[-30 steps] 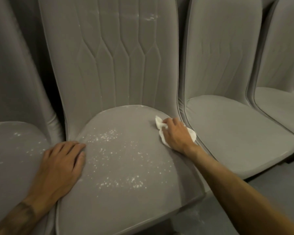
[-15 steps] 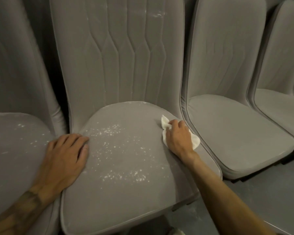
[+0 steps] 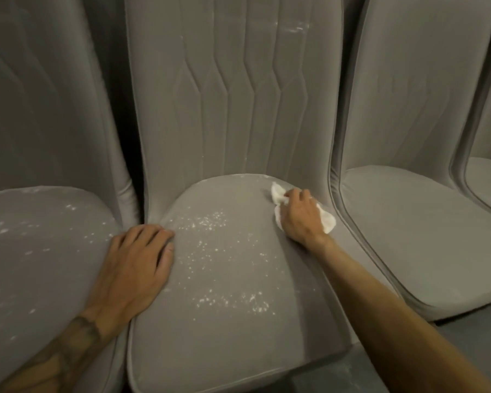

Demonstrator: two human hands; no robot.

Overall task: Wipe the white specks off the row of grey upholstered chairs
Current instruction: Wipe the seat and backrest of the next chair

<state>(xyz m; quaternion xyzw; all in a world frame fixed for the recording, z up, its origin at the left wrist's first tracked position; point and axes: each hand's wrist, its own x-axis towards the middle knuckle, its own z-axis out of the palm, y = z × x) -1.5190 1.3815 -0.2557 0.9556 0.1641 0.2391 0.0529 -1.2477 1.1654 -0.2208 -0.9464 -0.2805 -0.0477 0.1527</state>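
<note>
Your right hand (image 3: 301,219) has its grip curled round a white cloth (image 3: 278,194) at the middle chair seat's (image 3: 224,341) back right corner, left hand (image 3: 138,259) flat on its left edge; a hard sweep could flick the central white specks (image 3: 210,251) onto the neighbouring chair (image 3: 408,236).

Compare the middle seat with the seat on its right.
The middle seat is dotted with white specks; the right seat looks free of them. The middle seat has a left hand flat on its edge and a right hand gripping a white cloth; the right seat bears nothing. Both are grey.
</note>
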